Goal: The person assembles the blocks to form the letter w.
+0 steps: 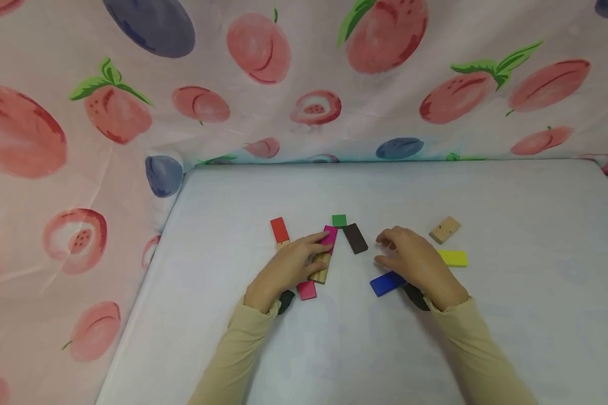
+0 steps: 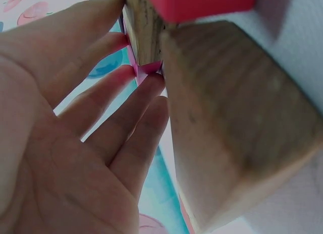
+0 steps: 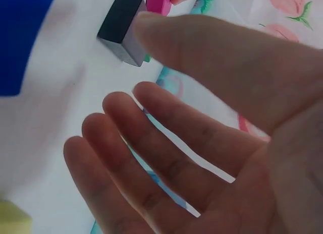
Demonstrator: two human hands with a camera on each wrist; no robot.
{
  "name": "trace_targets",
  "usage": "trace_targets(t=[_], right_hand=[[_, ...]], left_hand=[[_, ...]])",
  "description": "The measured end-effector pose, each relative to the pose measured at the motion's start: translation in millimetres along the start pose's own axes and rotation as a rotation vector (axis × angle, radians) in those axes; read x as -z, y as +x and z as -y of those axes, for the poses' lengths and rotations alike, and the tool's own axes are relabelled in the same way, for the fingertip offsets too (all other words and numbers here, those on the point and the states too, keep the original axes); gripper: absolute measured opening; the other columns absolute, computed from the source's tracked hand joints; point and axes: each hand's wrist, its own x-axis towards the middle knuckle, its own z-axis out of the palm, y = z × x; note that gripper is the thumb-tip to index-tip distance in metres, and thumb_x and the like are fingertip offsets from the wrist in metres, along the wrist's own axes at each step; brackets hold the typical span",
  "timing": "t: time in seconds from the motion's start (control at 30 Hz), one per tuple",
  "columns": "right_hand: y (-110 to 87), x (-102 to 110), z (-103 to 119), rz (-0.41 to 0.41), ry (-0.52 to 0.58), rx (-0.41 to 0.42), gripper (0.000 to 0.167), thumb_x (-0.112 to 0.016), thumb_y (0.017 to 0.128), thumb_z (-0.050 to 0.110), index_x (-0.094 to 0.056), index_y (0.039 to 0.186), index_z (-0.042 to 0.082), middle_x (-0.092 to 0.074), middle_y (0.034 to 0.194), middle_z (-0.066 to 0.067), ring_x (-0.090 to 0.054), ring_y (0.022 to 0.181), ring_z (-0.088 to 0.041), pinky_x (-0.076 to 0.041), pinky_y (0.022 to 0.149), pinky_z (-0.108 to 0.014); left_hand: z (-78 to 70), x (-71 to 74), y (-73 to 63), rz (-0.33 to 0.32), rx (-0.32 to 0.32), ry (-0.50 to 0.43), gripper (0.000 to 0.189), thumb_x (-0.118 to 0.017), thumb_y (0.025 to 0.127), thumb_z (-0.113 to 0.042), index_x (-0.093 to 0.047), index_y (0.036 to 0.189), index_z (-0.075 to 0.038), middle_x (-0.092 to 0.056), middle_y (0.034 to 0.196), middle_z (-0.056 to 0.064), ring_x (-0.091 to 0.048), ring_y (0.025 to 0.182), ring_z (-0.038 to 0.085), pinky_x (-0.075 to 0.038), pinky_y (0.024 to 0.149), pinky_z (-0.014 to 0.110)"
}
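My left hand point(image 1: 289, 264) lies over a magenta block point(image 1: 330, 236) and a bare wooden block point(image 1: 321, 269) that form one line; its nearly straight fingers touch them. In the left wrist view, the thumb meets the wooden block point(image 2: 144, 32) and the fingertips reach the magenta one point(image 2: 149, 67). A larger-looking wooden block point(image 2: 242, 113) is close beside the fingers. My right hand point(image 1: 418, 261) hovers at the right with loosely bent fingers and nothing between them. Nearest to it are a blue block point(image 1: 385, 284), a yellow block point(image 1: 453, 258) and a dark brown block point(image 1: 356, 238).
A green block point(image 1: 339, 220) stands behind the magenta one. Left of it, a red block point(image 1: 280, 229) adjoins a wooden piece partly hidden by my left hand. A pink block point(image 1: 307, 290) sits in front; another wooden block point(image 1: 445, 229) lies at the right. Fruit-patterned cloth point(image 1: 314, 67) borders the white table point(image 1: 537, 315).
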Motion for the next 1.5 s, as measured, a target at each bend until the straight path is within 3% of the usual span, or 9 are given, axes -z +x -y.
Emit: trace_targets(t=[0.4, 1.1, 1.5], right_hand=[[-13.5, 2.3, -8.2, 0.061, -0.024, 0.074, 0.032, -0.081, 0.082, 0.014, -0.069, 0.109, 0.0, -0.069, 0.099, -0.007, -0.062, 0.092, -0.024, -0.055, 0.082, -0.043], [-19.6, -2.7, -13.0, 0.121, -0.013, 0.081, 0.036, -0.085, 0.078, 0.02, -0.07, 0.108, 0.005, -0.068, 0.099, -0.004, -0.061, 0.09, -0.019, -0.057, 0.085, -0.041], [-18.1, -2.7, -13.3, 0.166, 0.024, 0.106, 0.024, -0.082, 0.081, 0.014, -0.074, 0.102, 0.006, -0.07, 0.096, -0.001, -0.064, 0.09, -0.017, -0.056, 0.085, -0.041]], left_hand=[[-0.7, 0.1, -1.3, 0.005, 0.009, -0.003, 0.045, -0.071, 0.093, -0.025, -0.063, 0.134, -0.008, -0.043, 0.155, 0.005, -0.044, 0.141, 0.023, -0.042, 0.112, 0.038], [-1.8, 0.5, -0.2, 0.001, 0.012, -0.003, 0.044, -0.071, 0.093, -0.025, -0.064, 0.133, -0.009, -0.044, 0.155, 0.004, -0.043, 0.141, 0.023, -0.042, 0.112, 0.038], [-1.2, 0.6, -1.0, -0.003, 0.012, -0.01, 0.045, -0.072, 0.093, -0.025, -0.064, 0.133, -0.009, -0.044, 0.154, 0.005, -0.044, 0.141, 0.023, -0.043, 0.112, 0.038]])
